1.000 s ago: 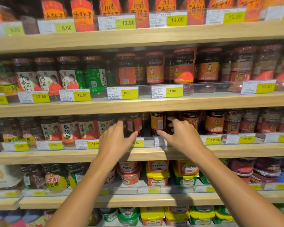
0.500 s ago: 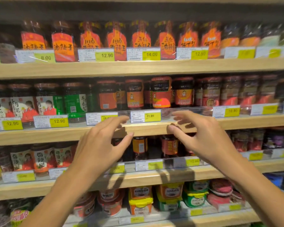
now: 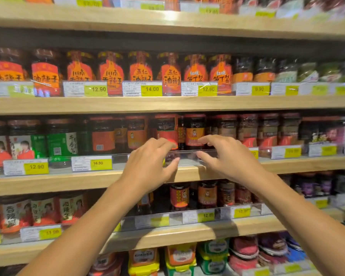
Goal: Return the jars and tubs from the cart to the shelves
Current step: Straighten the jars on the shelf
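Both my hands are raised in front of the middle wooden shelf [image 3: 48,181]. My left hand [image 3: 149,166] has its fingers spread and loosely bent, and it holds nothing. My right hand [image 3: 225,156] is likewise empty, fingers extended toward the clear plastic front rail [image 3: 187,154]. Between the two hands stand a dark sauce jar with a red lid and an orange label [image 3: 194,129] and a red-labelled jar [image 3: 166,128] to its left. Neither hand touches a jar. The cart is out of view.
Rows of chili sauce jars fill the upper shelf [image 3: 167,104] and the lower shelf [image 3: 187,230]. Yellow price tags [image 3: 100,164] line every rail. Stacked tubs with yellow and green lids [image 3: 179,259] sit on the bottom level.
Both hands have risen from the lower shelf to the middle shelf and stayed empty. The view has tilted upward with them.
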